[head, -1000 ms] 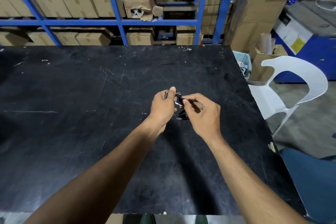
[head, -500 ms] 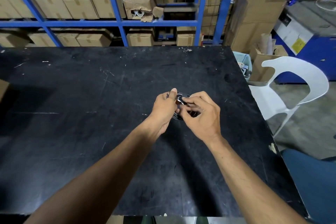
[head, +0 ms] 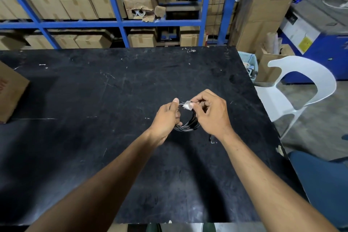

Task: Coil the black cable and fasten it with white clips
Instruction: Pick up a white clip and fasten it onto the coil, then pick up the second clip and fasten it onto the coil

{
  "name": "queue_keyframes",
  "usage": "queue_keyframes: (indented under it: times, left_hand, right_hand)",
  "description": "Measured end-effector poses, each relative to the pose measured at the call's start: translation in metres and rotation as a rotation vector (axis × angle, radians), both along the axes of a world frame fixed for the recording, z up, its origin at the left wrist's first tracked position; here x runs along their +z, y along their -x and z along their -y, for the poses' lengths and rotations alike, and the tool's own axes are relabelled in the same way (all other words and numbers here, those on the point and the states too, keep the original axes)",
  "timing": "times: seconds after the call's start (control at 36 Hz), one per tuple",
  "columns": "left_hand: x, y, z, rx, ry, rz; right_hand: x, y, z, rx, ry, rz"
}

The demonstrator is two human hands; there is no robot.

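The black cable (head: 188, 125) is wound into a small coil, held just above the black table (head: 94, 90) near its middle. My left hand (head: 166, 117) grips the coil's left side, thumb up along it. My right hand (head: 211, 113) pinches a white clip (head: 188, 105) at the top of the coil with thumb and forefinger. The clip sits on the cable strands. A short dark cable end (head: 212, 139) shows below my right wrist.
A cardboard box (head: 10, 92) lies at the table's left edge. Blue shelving (head: 116, 22) with several cartons stands behind the table. A white plastic chair (head: 301, 84) and open cartons are on the right, a blue seat (head: 323, 181) at lower right.
The white clip now shows plainly at the coil's top under my right fingers. More of the coil hangs visible between my hands. The view shifted, showing a box at left.
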State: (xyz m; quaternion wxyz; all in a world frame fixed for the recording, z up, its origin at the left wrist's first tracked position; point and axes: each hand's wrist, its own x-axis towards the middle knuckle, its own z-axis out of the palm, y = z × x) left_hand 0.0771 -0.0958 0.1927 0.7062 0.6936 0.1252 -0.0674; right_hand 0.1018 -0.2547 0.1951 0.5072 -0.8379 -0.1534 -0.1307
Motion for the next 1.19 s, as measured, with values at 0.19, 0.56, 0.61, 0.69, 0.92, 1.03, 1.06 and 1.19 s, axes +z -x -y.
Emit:
queue_keyframes:
  times: [0.19,0.56,0.61,0.69,0.92,1.03,1.06,1.19]
  left_hand:
    - [0.0,-0.001,0.005,-0.028,0.096,-0.024]
    - [-0.024,-0.009,0.004,-0.054,0.034,-0.078]
    - [-0.03,-0.011,0.008,-0.035,0.047,-0.095]
    - [-0.039,-0.016,0.011,0.036,0.101,-0.148]
    - [-0.074,-0.024,0.008,0.269,0.399,-0.302]
    - [-0.09,-0.021,0.009,0.352,0.327,-0.379]
    - [-0.094,-0.021,0.01,0.367,0.316,-0.395]
    - [-0.104,-0.02,0.016,0.416,0.295,-0.431]
  right_hand:
    - [0.003,-0.009,0.004,0.063,0.046,-0.015]
    - [-0.013,-0.027,0.012,0.012,-0.012,-0.339]
    - [-0.019,-0.03,0.016,0.004,-0.05,-0.376]
    - [-0.032,-0.041,0.03,-0.072,-0.132,-0.4]
    - [-0.128,-0.043,0.098,-0.377,0.189,-0.654]
    - [-0.175,-0.029,0.104,-0.337,0.386,-0.753]
    - [-0.186,-0.028,0.102,-0.305,0.426,-0.752]
    - [-0.221,-0.028,0.085,-0.143,0.63,-0.732]
